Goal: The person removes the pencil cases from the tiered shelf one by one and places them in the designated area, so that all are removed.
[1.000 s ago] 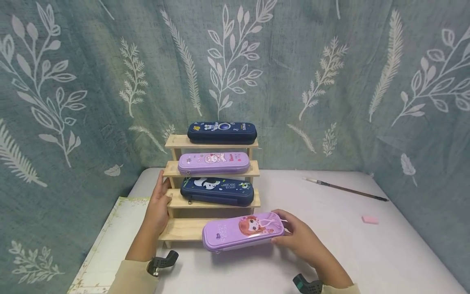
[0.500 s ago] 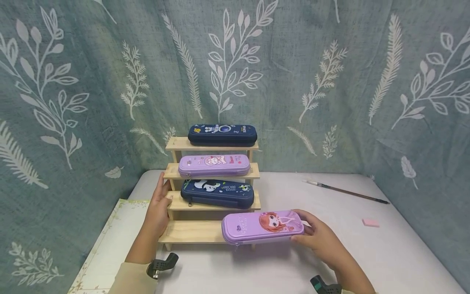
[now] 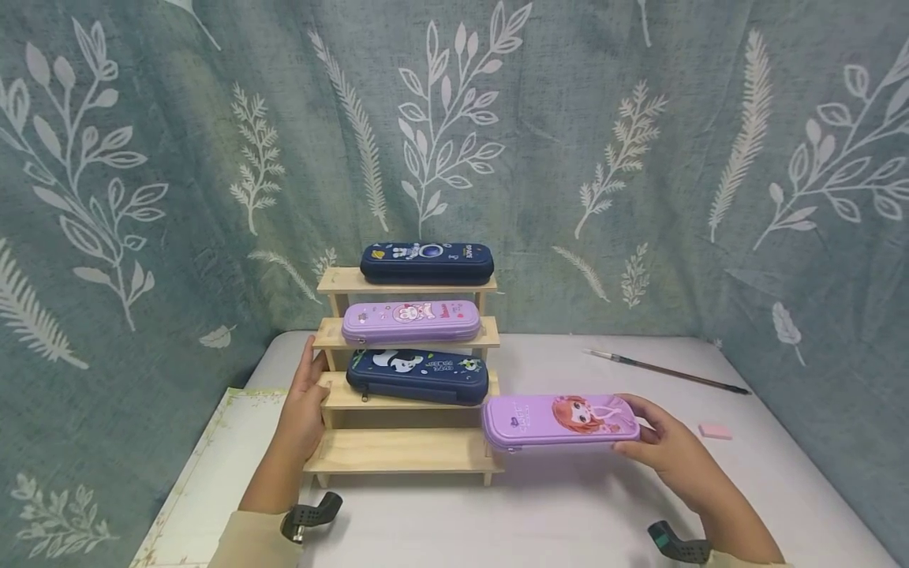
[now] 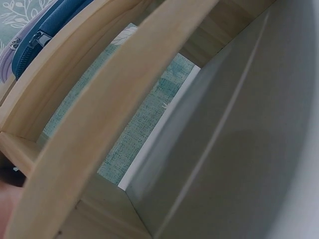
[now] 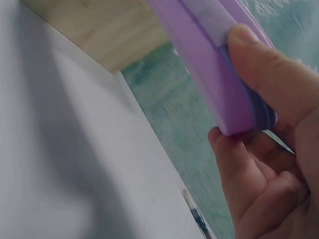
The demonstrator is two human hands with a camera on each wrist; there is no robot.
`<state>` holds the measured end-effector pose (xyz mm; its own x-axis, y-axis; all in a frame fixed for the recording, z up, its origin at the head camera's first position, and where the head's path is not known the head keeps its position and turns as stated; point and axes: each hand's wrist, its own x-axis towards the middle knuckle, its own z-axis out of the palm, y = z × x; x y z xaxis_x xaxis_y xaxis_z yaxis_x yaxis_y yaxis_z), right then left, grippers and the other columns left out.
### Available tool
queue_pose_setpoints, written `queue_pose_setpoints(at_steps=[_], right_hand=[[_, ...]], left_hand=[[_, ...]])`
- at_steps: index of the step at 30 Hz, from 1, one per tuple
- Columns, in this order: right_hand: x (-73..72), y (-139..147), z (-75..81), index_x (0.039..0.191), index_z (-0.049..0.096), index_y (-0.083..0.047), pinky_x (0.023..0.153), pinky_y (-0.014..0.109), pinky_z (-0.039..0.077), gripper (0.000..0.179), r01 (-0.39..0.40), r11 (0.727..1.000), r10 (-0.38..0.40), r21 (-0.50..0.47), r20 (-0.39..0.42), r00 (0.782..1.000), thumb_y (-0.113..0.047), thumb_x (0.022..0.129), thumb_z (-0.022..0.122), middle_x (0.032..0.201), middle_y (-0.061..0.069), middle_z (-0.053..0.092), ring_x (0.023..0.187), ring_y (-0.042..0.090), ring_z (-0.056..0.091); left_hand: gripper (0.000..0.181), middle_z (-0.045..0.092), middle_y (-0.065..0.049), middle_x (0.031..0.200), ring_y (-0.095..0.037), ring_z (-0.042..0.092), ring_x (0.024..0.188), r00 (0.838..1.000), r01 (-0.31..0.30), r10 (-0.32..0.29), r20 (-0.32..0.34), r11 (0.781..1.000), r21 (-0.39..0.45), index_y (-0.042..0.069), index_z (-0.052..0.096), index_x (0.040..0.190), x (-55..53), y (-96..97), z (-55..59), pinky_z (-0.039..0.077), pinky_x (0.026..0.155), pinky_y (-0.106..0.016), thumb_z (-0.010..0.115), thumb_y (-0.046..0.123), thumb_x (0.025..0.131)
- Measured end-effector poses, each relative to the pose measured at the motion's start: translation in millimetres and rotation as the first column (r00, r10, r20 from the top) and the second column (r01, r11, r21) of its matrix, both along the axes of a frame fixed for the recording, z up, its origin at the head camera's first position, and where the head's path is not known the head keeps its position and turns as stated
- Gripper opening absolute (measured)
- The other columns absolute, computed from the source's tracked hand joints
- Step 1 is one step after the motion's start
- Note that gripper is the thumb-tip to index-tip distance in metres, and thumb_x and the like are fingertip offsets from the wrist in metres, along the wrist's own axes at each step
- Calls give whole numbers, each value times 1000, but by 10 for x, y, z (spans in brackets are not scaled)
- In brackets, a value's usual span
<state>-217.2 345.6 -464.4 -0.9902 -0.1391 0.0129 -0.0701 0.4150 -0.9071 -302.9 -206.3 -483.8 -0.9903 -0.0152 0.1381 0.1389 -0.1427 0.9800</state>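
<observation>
My right hand (image 3: 660, 442) holds a light purple pencil case (image 3: 540, 422) by its right end, thumb and fingers on opposite sides. A red-haired girl decorates its lid. In the right wrist view, the case's underside (image 5: 204, 64) shows above the white surface. The case is level, just right of a stepped wooden rack (image 3: 398, 451). My left hand (image 3: 304, 402) rests against the rack's left side, fingers extended upward and thumb at a shelf end. Higher tiers bear a navy panda case (image 3: 419, 377), a lilac cartoon case (image 3: 412, 321) and a navy space case (image 3: 426, 263).
A paintbrush (image 3: 667, 369) and a pink eraser (image 3: 715, 431) lie on the white tabletop (image 3: 561, 513) at right. A leaf-bordered sheet (image 3: 206, 465) lies at left. Patterned curtain (image 3: 533, 158) encloses the back and sides.
My right hand has carried the purple pencil case rightward, off from in front of the rack's bottom tier, which now shows bare. My left hand has stayed at the rack's side.
</observation>
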Motion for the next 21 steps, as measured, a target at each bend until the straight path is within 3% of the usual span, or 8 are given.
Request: queue_pose_setpoints(at_steps=[5, 11, 14, 18, 20, 21], right_hand=[[-22, 191, -12, 163, 31, -5, 94, 20, 57, 89, -30, 1000, 30, -5, -25, 999, -23, 91, 81, 165, 28, 30, 124, -11, 55], [-100, 408, -13, 162, 27, 2, 91, 18, 56, 87, -47, 999, 46, -18, -45, 998, -14, 94, 78, 164, 31, 28, 117, -18, 53], [-174, 506, -9, 163, 25, 0, 91, 13, 53, 88, -22, 999, 24, 37, -42, 999, -19, 95, 76, 165, 30, 28, 124, -7, 55], [-311, 609, -35, 165, 21, 0, 93, 9, 47, 90, -8, 992, 12, 125, -31, 999, -27, 98, 74, 167, 30, 26, 144, 35, 48], [-390, 642, -57, 166, 19, 0, 102, 22, 52, 91, -2, 986, 7, 168, -27, 1000, -32, 99, 72, 167, 31, 25, 147, 53, 36], [-433, 654, -72, 166, 19, -1, 107, 31, 52, 92, 2, 982, 3, 189, -24, 1000, -35, 99, 72, 167, 31, 25, 148, 55, 34]], left_hand=[[100, 4, -6, 178, -32, 11, 162, 1000, -1, 1, 1, 1000, 9, 53, 8, 164, 6, -9, -7, 17, 129, -52, 26, -13, 92], [100, 2, -5, 178, -32, 10, 162, 1000, -4, 4, 15, 1000, -1, 56, 8, 163, 5, -16, -17, 17, 129, -53, 26, -12, 93], [100, 1, -5, 178, -31, 9, 163, 1000, 0, 0, 3, 1000, -3, 56, 7, 163, -4, -20, -18, 17, 129, -52, 26, -12, 92], [100, 1, -6, 177, -31, 6, 163, 1000, 8, -8, -20, 1000, -19, 53, 5, 165, -8, -28, -30, 14, 129, -52, 25, -13, 92], [100, 1, -6, 177, -30, 5, 163, 1000, 8, -9, -22, 1000, -25, 52, 5, 165, -6, -29, -37, 13, 129, -51, 25, -13, 92], [99, 0, -6, 177, -29, 5, 163, 1000, 10, -11, -22, 1000, -29, 52, 5, 165, -3, -29, -40, 12, 129, -51, 25, -13, 92]])
